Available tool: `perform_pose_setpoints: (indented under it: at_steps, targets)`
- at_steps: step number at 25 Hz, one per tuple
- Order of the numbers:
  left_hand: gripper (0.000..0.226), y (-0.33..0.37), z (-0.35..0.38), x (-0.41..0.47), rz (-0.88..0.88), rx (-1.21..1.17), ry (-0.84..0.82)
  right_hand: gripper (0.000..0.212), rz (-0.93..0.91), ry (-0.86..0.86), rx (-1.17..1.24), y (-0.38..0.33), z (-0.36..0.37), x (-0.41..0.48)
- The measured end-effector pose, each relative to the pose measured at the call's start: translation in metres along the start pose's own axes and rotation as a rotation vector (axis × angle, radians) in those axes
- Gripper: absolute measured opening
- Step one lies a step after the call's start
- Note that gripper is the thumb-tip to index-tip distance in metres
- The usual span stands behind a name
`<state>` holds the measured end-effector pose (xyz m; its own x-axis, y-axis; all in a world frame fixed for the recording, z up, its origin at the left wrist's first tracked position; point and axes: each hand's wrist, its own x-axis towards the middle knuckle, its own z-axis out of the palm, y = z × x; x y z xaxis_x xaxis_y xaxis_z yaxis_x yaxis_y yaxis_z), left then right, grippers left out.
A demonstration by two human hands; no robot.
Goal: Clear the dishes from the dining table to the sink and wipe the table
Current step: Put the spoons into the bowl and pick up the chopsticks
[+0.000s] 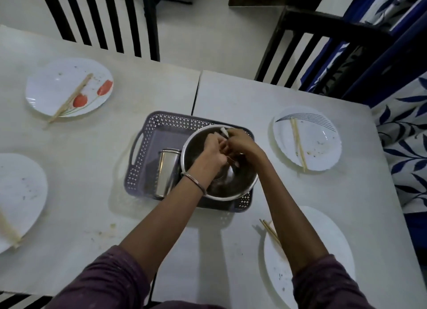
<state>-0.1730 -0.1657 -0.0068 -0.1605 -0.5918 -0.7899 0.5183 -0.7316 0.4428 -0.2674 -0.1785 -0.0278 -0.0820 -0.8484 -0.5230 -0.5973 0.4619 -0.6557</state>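
A grey perforated plastic basket (147, 133) stands mid-table. Inside it are a steel tumbler (167, 170) lying on its side and a large steel bowl (233, 188). Both my hands are over the bowl, touching each other. My left hand (213, 155) and my right hand (242, 144) are closed around small items, with a white piece (224, 131) sticking out near the fingertips; what they hold is mostly hidden. White plates with chopsticks lie around: one with red flowers (57, 87), one with black lines (318, 142), one near right (328, 246), one at left (20, 193).
Dark slatted chairs stand at the far side (101, 20) and at the far right (323, 43). A blue-and-white leaf-print cloth (406, 135) hangs beside the table's right edge. Food crumbs mark the white tabletop (106, 230) near the front left.
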Motion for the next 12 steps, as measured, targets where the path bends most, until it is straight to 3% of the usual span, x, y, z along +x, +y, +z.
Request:
perform_pose_setpoints:
  at_steps: [4,9,12]
  targets:
    - [0.027,0.002,0.003,0.011,-0.017,-0.208,0.088,0.03,-0.139,-0.108,-0.46,-0.002,0.013,0.019]
    - [0.024,0.007,0.007,0.009,0.071,-0.326,0.15,0.028,-0.204,-0.035,-0.384,-0.008,-0.003,-0.001]
    - [0.025,0.008,0.005,0.002,0.094,-0.287,0.177,0.026,-0.256,0.164,-0.084,0.016,-0.036,-0.045]
